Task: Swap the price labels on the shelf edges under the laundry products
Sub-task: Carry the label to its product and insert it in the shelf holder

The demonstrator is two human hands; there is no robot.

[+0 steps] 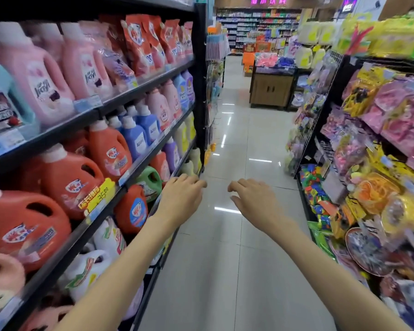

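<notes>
Laundry jugs fill the black shelving on my left: pink ones [48, 91] up high, orange ones [65, 180] and blue ones [134, 137] lower down. Pale blue price labels [87, 103] sit in the shelf edges, and a yellow promo tag [98, 197] hangs under the orange jugs. My left hand [182, 194] hovers in the aisle just off the lower shelf edge, fingers loosely curled, holding nothing. My right hand [251, 199] hangs over the floor further right, fingers apart and empty. Neither hand touches a label.
The tiled aisle floor [225, 259] runs ahead between the two shelf rows. Packaged toys [380, 187] crowd the right-hand shelving. A wooden display stand [270, 89] stands at the aisle's far end, with more shelves behind it.
</notes>
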